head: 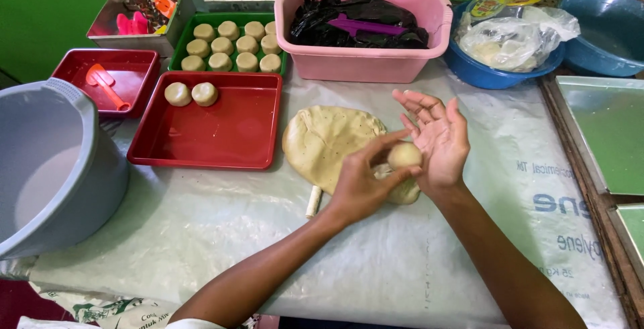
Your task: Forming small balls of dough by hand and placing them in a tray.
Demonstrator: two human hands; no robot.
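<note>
Two hands (402,161), eleven dough pucks (231,46) in green tray, two (191,93) in red tray

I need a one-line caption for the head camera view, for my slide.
Left hand and right hand shape a dough ball above flattened dough, beside a red tray.

matt dough ball (404,155), glossy red plastic tray (228,134), translucent plastic sheet (221,228)

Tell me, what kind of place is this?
Probably a small bakery or home kitchen: hands roll a dough ball beside a flat dough sheet, with shaped pieces in the green tray and red tray.
</note>
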